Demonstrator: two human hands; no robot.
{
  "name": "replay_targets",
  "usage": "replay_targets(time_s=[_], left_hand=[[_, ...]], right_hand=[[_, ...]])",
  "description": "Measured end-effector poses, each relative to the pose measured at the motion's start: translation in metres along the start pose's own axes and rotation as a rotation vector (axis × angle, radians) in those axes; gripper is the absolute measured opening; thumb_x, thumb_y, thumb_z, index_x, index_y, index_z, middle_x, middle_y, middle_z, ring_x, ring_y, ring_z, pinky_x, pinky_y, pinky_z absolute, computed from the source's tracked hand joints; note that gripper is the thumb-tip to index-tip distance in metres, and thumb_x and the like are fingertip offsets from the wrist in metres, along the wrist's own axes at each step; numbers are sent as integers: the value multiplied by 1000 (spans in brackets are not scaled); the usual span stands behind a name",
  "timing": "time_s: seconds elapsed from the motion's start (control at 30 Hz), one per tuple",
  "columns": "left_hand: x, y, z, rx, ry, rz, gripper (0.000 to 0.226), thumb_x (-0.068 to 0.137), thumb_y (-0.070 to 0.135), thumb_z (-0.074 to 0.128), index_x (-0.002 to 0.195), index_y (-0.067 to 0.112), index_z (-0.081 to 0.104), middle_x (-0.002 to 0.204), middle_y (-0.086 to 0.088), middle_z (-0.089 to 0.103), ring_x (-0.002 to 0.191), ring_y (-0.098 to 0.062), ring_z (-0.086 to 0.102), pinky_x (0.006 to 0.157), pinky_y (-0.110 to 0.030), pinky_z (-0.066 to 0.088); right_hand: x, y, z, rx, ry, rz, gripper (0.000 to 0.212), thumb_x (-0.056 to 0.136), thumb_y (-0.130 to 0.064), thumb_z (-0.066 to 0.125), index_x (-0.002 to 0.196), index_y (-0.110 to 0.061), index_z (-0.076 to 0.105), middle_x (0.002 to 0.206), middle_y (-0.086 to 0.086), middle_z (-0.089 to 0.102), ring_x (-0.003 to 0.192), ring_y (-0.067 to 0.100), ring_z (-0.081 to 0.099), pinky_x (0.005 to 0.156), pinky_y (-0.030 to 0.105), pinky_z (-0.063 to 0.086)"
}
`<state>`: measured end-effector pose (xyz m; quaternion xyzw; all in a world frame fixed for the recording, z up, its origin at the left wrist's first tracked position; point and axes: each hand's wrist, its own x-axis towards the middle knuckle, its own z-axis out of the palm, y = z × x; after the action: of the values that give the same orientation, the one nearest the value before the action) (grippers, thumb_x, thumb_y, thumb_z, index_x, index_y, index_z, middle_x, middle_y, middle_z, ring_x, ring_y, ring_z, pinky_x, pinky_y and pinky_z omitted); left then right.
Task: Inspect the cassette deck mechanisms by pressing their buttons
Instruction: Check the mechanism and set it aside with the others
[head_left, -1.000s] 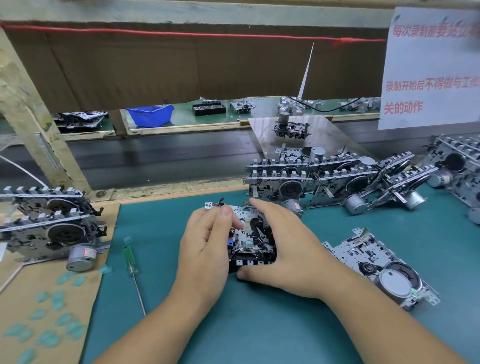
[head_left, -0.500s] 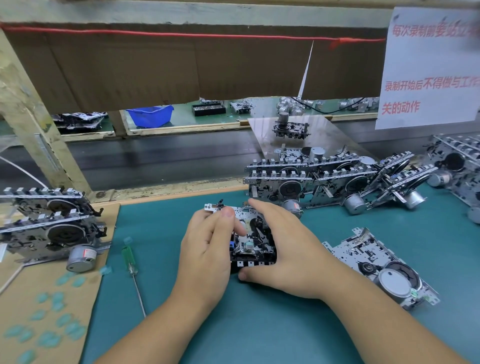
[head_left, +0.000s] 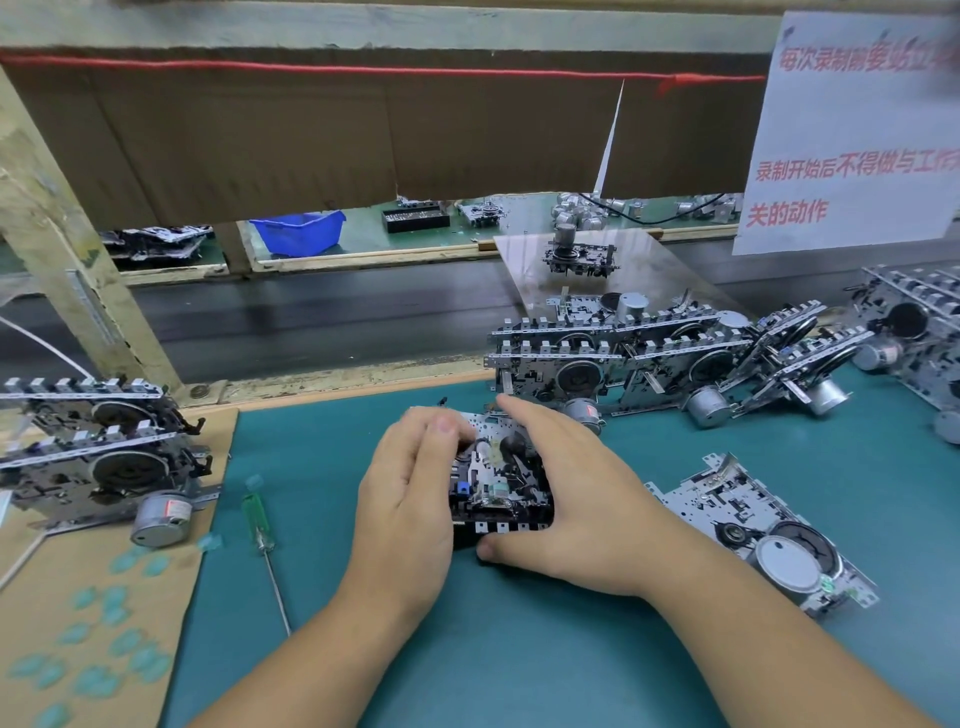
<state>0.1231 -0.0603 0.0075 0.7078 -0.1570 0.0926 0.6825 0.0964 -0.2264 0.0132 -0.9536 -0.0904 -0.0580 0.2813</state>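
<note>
Head view: two hands (head_left: 410, 499) (head_left: 576, 499), one mechanism (head_left: 498, 483)

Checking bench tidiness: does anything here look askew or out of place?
Mostly orderly. The mechanisms at the right end of the back row lean tilted against each other rather than standing square, and a green-handled screwdriver lies loose on the mat beside the left hand.

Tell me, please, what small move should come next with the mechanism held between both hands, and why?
Probably press one of the white buttons along the near edge with the right hand's thumb. Both hands already grip the cassette mechanism on the green mat, the left hand steadying its left side, and that thumb lies just below the button row.
</note>
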Motion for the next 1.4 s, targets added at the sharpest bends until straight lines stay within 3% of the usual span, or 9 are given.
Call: replay_targets(time_s=[0.1, 0.2, 0.4, 0.57, 0.77, 1.0, 1.1, 1.2, 1.4], left_hand=[[2, -6, 2, -236, 50, -139, 23, 95, 41, 56, 114, 34, 66, 88, 10, 70, 82, -9, 68, 71, -25, 56], [4, -8, 3, -244, 81, -206, 21, 101, 20, 59, 112, 33, 71, 84, 6, 74, 79, -14, 72, 65, -29, 59], [6, -11, 1, -80, 46, -142, 20, 89, 40, 56, 98, 36, 73, 93, 2, 75, 94, -31, 71, 87, -58, 59], [7, -10, 1, -4, 37, -118, 22, 88, 46, 54, 102, 40, 70, 99, 5, 74, 101, -24, 70, 93, -59, 55], [9, -11, 1, -163, 120, -244, 23, 86, 41, 56, 98, 34, 75, 97, -3, 77, 100, -32, 72, 94, -64, 54], [8, -13, 1, -161, 93, -195, 30, 78, 51, 59, 98, 34, 74, 84, 4, 75, 86, -25, 71, 86, -58, 59], [9, -13, 0, -200, 122, -229, 22, 83, 38, 59, 95, 31, 76, 86, 2, 75, 86, -21, 72, 82, -46, 59], [14, -10, -1, -315, 170, -321, 22, 81, 31, 61, 92, 27, 79, 113, -19, 74, 116, -40, 66, 105, -65, 47], [14, -10, 0, -323, 186, -308, 20, 81, 31, 62, 91, 25, 78, 109, -24, 72, 112, -48, 64, 101, -71, 46]], right_hand=[[-1, -2, 2, -50, 11, -22, 121, 62, -69, 76, 157, -33, 11, 156, -23, 14, 147, -2, 5, 117, 17, 10], [0, -6, 4, -97, 38, -28, 120, 59, -72, 77, 154, -29, 18, 150, -21, 20, 143, 1, 12, 113, 13, 11], [0, -9, 2, -99, 74, 10, 112, 51, -75, 75, 144, -34, 28, 140, -23, 31, 131, 0, 29, 103, 18, 30], [1, -14, 0, -80, 80, 38, 111, 49, -76, 72, 143, -31, 33, 134, -20, 37, 127, 4, 36, 106, 26, 39], [1, -10, -8, -90, -79, 16, 130, 57, -72, 80, 159, -29, 12, 151, -24, 18, 142, -1, 15, 111, 18, 21], [3, -8, -10, -208, -35, -37, 122, 60, -67, 82, 158, -25, 23, 153, -17, 30, 140, 3, 27, 110, 13, 19], [0, -1, -11, -114, -110, -29, 131, 63, -67, 81, 160, -32, 1, 156, -26, 13, 141, -12, 9, 116, 11, 13], [-3, 4, -12, -91, -156, -13, 133, 69, -69, 76, 153, -39, -22, 159, -30, 1, 136, -19, -4, 110, 7, 1], [-2, 4, -9, -114, -77, -9, 117, 73, -56, 80, 160, -33, 4, 163, -19, 12, 147, -3, 8, 111, 10, 5]])
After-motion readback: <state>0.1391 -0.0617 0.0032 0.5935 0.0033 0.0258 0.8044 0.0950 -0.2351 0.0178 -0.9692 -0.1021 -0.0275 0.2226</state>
